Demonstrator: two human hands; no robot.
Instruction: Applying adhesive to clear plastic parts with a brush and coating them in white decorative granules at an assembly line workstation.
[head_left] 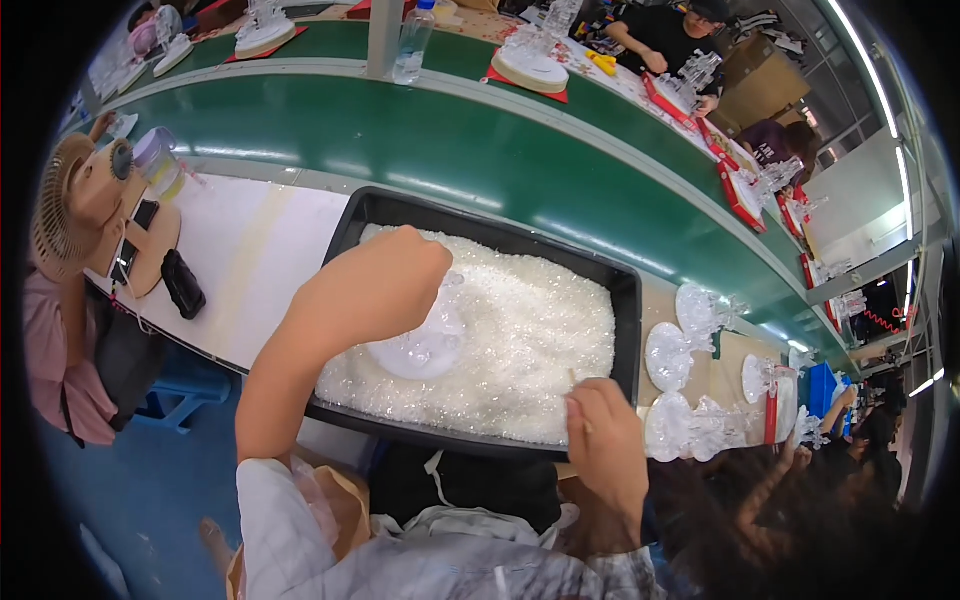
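A black rectangular tray (628,340) in front of me holds a bed of white glittery granules (540,320). In its left part lies a clear ornament with a round white base (425,350), tilted and partly sunk in the granules. My left hand (385,280) is closed over the ornament's upper part; the fingertips are hidden behind the hand. At the tray's near right corner my right hand (608,440) pinches a thin pale stick (573,378), its upper tip showing above the fingers.
Several clear ornaments (670,357) stand right of the tray. A green conveyor (300,125) runs behind it. At left are a fan (75,200), a black object (183,285) and a lidded cup (160,160). Across the conveyor, a person in black (665,40) works beside red trays (670,105).
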